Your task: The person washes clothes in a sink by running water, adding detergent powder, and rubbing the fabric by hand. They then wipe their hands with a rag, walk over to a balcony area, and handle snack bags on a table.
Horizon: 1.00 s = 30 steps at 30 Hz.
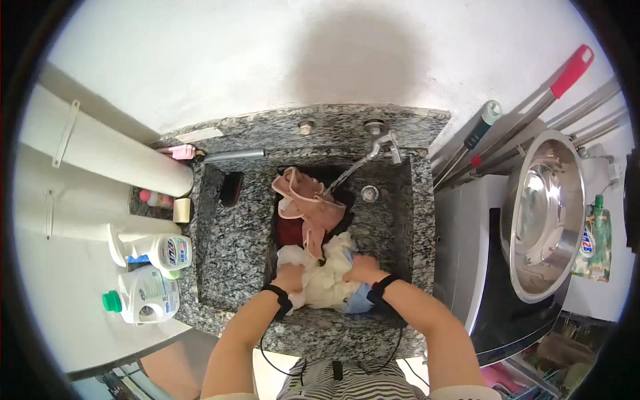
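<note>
Both my hands are in the granite sink (233,267), each with its fingers closed on pale cloth (323,283). My left hand (289,277) grips the left side of this white and cream cloth. My right hand (363,268) holds its right side, beside a light blue part. Just beyond them lies a pink cloth (313,203), crumpled, with dark red fabric (289,231) under its left side. Water runs from the metal faucet (383,143) onto the pink cloth. The fingertips of both hands are partly hidden in the folds.
Left of the sink stand a spray bottle (170,252) and a white jug with a green cap (152,293). A steel basin (547,217) leans at the right above a dark-topped appliance (503,320). Long-handled tools (513,113) rest against the wall.
</note>
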Available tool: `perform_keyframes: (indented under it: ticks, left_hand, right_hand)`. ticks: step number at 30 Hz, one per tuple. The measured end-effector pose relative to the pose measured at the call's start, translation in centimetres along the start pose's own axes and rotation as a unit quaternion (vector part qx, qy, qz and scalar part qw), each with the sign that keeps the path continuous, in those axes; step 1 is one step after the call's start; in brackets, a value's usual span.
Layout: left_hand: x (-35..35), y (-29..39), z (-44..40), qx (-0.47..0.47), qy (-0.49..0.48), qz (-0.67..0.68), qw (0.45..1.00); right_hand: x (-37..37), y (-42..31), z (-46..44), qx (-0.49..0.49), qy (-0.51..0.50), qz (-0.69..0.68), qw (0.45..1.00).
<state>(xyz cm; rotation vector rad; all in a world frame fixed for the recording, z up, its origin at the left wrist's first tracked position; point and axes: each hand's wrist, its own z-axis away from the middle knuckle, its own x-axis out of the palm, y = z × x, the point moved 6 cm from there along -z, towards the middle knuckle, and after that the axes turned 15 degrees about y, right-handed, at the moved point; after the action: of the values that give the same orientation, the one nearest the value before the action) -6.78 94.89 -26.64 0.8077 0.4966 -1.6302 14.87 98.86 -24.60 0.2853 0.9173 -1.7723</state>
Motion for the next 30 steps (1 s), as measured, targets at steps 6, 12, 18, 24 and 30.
perform_keyframes:
  ticks: [6,12,18,24,30]
  left_hand:
    - [-3.0,6.9,0.5,0.102,0.093,0.211,0.968]
    - [-2.5,15.0,1.8,0.265,0.054,0.401,0.875]
    - [-8.3,10.5,4.4,0.143,0.079,0.14,0.976]
    - [5.7,10.9,-1.5,0.246,0.038,0.149,0.957]
    - [8.8,13.3,-5.0,0.311,0.065,0.141,0.938]
  right_hand:
    - [-10.9,-5.4,5.3,-0.194,0.279,0.123,0.932]
    - [-6.7,-5.6,5.0,-0.267,0.266,0.236,0.896]
    - [-4.7,-6.3,4.4,-0.202,0.249,0.251,0.913]
    - [1.2,-1.6,-0.9,-0.112,0.071,0.248,0.96]
    - [-2.8,-1.7,-2.1,-0.151,0.012,0.176,0.973]
